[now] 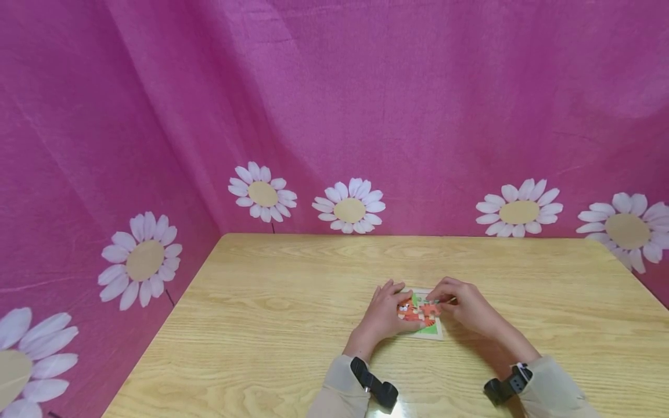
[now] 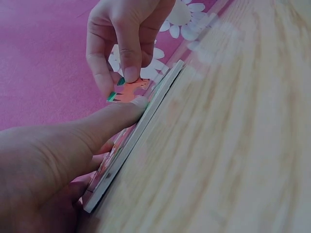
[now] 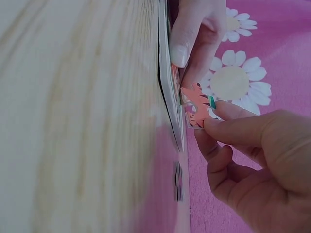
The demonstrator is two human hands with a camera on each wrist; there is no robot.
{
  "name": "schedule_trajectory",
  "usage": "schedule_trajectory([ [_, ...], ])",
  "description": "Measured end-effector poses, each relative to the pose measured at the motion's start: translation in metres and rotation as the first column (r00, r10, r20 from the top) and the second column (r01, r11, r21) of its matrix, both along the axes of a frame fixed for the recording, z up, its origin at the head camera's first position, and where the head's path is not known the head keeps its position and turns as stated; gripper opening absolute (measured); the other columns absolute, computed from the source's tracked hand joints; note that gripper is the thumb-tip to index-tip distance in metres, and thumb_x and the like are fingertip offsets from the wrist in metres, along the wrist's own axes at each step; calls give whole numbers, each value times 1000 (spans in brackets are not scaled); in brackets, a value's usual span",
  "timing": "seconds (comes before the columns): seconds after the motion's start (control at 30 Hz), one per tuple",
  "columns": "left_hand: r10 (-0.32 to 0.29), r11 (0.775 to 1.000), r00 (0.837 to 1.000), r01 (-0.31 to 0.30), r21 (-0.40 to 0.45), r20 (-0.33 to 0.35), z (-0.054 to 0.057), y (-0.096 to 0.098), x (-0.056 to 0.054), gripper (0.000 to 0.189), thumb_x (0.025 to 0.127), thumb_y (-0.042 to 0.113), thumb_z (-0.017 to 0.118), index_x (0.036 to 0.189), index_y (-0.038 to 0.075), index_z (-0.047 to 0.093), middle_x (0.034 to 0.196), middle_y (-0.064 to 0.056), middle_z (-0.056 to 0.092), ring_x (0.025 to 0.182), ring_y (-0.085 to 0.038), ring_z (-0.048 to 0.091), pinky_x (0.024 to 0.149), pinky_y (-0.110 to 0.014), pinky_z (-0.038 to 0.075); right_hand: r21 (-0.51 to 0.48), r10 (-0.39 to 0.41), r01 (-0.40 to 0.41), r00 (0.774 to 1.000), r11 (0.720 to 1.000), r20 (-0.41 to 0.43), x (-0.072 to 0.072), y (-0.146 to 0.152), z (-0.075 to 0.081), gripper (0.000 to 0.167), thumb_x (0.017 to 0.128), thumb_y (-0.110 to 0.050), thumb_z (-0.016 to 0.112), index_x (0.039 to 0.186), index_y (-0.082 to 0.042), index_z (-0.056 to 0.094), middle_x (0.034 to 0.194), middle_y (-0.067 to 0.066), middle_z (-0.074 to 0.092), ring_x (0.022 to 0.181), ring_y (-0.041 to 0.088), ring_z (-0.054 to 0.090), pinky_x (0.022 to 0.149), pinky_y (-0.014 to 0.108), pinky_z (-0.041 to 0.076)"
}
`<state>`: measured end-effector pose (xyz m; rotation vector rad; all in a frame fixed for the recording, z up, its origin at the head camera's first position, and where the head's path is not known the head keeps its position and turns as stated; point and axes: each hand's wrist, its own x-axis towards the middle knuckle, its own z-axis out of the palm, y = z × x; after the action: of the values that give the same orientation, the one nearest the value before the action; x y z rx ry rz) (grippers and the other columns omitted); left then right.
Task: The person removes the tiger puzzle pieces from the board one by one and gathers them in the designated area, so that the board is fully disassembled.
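A small jigsaw puzzle board with a pale frame lies flat on the table, showing an orange animal on green. My left hand rests over its left part. The thumb lies straight across the picture, and the other fingers reach to the far side. Above the board's right part, my right hand pinches an orange jigsaw puzzle piece with black stripes and a green edge between thumb and fingers. In the left wrist view, this tilted piece is close to the left thumb tip; whether they touch I cannot tell.
A thin grey-edged thing, perhaps loose pieces, lies on the table past the board in the right wrist view. The wood-grain table meets a pink curtain with white daisies at the back and left.
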<state>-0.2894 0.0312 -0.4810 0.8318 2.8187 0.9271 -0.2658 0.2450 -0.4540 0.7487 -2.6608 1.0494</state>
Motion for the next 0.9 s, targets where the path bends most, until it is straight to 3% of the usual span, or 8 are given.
schedule_trajectory([
  [0.2,0,1000,1000,0,17,18,0,0,0,70,81,40,84,140,11,60,150,-6,46,147,-25,26,121,-39,14,-6,-16,16,1000,1000,-24,-1,8,-2,29,79,21,71,93,-4,76,92,1,63,83,21,63,71,30,58],
  [0.47,-7,1000,1000,7,6,-9,-2,0,-1,69,82,41,83,140,11,60,151,-6,45,146,-24,27,120,-40,15,-15,-3,1,994,1000,-107,-1,18,-5,31,76,23,72,91,-4,75,90,2,63,80,17,64,68,32,59],
  [0.9,-19,1000,1000,19,23,-24,-2,-2,0,68,82,39,83,139,10,61,149,-7,47,146,-26,28,120,-41,16,-12,-39,38,993,999,-115,-1,36,-8,33,76,22,72,92,-6,76,90,-1,63,79,14,62,67,28,58],
])
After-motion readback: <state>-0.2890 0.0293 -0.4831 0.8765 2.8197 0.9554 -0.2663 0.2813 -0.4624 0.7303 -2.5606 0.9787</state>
